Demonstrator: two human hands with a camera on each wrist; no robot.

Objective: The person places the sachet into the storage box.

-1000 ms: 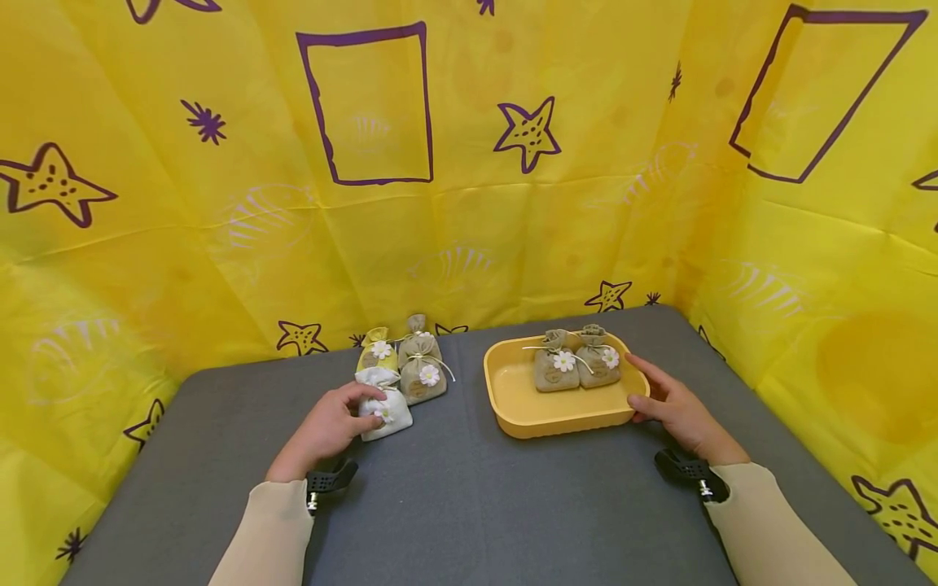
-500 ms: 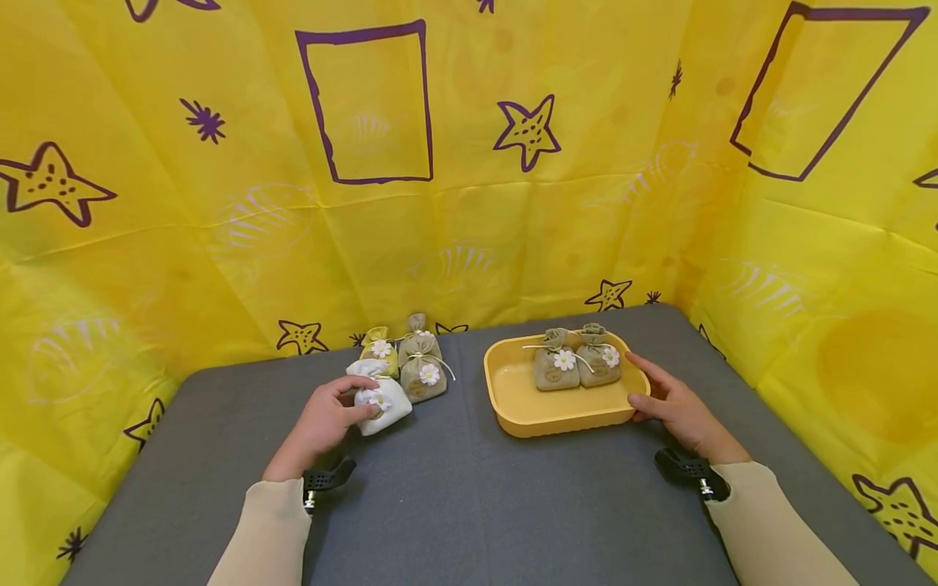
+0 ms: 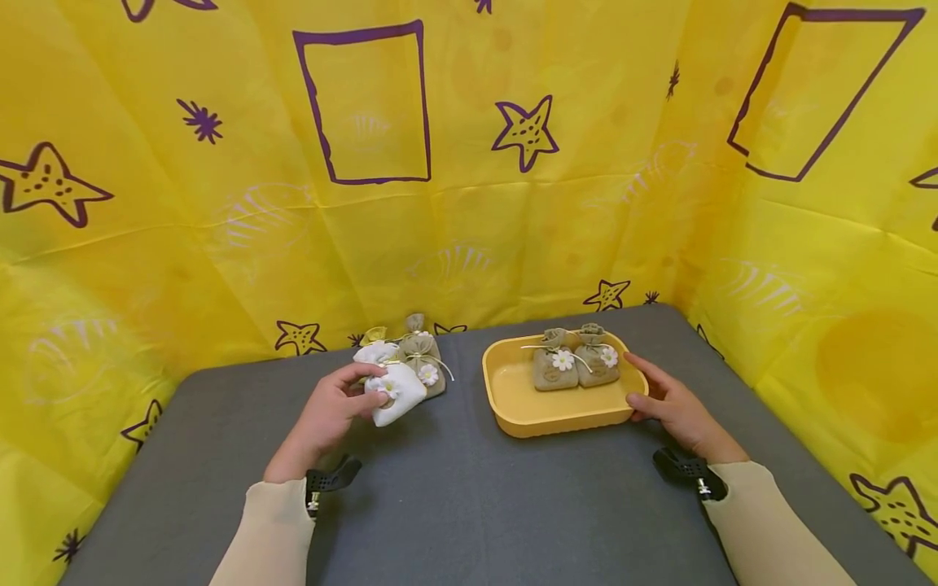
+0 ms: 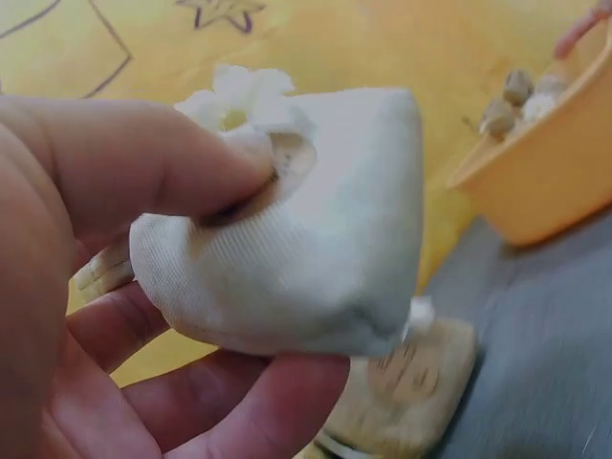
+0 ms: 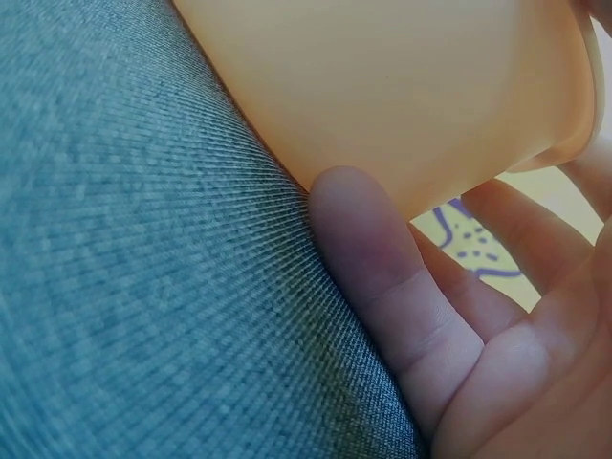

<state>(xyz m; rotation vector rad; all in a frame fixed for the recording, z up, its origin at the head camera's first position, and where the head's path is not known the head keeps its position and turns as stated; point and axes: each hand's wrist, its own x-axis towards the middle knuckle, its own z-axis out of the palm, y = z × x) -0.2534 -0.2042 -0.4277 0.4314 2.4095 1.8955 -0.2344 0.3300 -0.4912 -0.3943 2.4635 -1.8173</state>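
My left hand [image 3: 331, 413] pinches a small white drawstring sachet [image 3: 403, 395] with a white flower on it. In the left wrist view the thumb presses the front of the white sachet [image 4: 354, 229], beside a round tag, with fingers behind and under it. The sachet is tilted and off the table. My right hand [image 3: 680, 415] holds the right end of a yellow tray [image 3: 516, 395]. In the right wrist view its thumb lies against the outer wall of the tray [image 5: 382, 86]. Two tan sachets, one [image 3: 555, 370] beside the other [image 3: 597, 366], lean inside the tray.
Behind the left hand stand a tan sachet [image 3: 421, 354], another tan sachet [image 3: 415, 323] farther back and a mostly hidden yellow sachet [image 3: 375, 334]. A grey cloth [image 3: 469, 488] covers the table. Yellow patterned curtains [image 3: 469, 212] rise at the back and sides.
The white sachet has risen off the table and shifted slightly right in my left hand, now covering more of the yellow one. My right hand and the tray have stayed in place.
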